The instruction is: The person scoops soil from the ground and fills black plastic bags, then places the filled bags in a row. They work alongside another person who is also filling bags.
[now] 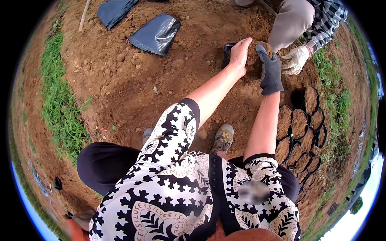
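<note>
My bare left hand (240, 57) is stretched out at the upper middle, its fingers straight and the palm turned towards my right hand. Just left of it, partly hidden behind the hand, is a black plastic planting bag (227, 54). My right hand (271, 70) wears a grey glove. Its fingers and thumb curve around a clump of brown soil (264, 45). More loose soil lies between the two hands. Close to my right hand, a co-worker's hand in a pale glove (295, 61) reaches down to the ground.
Several soil-filled black bags (298, 123) stand packed together at the right. Two flat stacks of black plastic bags (157, 34) lie at the upper left. The co-worker's knee (295, 20) is close at the upper right. Grass strips (60, 86) border the bare soil.
</note>
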The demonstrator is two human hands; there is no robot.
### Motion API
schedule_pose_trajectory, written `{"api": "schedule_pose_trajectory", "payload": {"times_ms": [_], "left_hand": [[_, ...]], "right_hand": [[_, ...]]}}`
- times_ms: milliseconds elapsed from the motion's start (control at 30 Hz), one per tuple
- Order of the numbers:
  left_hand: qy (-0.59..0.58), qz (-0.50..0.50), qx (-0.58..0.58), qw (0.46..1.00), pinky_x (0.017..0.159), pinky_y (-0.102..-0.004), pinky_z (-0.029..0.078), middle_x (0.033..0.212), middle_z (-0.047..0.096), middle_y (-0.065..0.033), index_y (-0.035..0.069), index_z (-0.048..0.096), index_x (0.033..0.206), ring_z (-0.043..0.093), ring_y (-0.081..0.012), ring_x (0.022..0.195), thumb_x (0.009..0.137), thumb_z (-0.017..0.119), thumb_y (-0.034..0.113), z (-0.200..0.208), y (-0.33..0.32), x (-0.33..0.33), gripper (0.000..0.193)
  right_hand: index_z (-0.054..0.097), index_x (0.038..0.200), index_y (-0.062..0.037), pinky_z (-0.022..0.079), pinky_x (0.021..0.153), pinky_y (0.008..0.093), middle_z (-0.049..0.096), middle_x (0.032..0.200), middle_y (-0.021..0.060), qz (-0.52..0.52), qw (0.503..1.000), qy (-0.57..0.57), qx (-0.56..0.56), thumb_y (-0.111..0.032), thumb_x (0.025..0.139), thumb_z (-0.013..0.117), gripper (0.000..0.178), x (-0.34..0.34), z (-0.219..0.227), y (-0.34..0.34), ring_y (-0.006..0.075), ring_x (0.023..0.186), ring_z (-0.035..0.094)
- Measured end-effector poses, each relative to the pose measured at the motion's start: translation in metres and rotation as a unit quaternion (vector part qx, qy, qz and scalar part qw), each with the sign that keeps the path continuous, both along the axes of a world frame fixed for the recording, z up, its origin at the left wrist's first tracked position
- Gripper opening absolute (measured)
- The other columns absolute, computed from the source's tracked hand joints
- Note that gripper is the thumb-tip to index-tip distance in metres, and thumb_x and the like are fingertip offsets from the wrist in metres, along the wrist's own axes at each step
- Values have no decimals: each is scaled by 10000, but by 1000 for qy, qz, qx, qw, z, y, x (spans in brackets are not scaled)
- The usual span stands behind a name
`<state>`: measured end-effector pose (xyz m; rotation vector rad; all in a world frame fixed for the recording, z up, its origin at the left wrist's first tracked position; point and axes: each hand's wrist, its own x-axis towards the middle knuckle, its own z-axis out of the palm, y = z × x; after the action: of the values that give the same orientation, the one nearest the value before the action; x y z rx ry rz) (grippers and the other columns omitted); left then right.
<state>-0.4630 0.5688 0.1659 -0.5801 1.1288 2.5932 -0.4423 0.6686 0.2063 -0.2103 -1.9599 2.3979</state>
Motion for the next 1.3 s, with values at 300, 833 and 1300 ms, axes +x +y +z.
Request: {"api": "schedule_pose_trajectory", "payload": {"times_ms": [300,833,1300], "left_hand": [[5,-74,-86,994,1103,-493,234,1537,198,-130,96,257,1471,213,-316,1397,984,427,421,-20,-44,36,609],[-359,48,-694,623,980,-455,397,1276,488,-207,75,539,1251,486,-364,1155,896,543,423,-137,-224,219,498],[-493,-55,-395,773,1034,-516,383,1477,289,-168,54,269,1436,352,-358,1317,911,487,534,-177,-210,251,744]], "right_hand": [[600,1135,-30,433,680,194,609,940,-15,-173,984,28,-42,-181,883,661,300,1,-57,20,61,787,543],[694,994,-77,492,784,393,694,938,109,678,578,-115,439,-326,818,581,325,263,-174,-68,224,875,637],[715,985,-117,508,831,425,676,1022,152,778,413,10,473,-344,771,591,336,268,-222,-127,323,950,648]]}}
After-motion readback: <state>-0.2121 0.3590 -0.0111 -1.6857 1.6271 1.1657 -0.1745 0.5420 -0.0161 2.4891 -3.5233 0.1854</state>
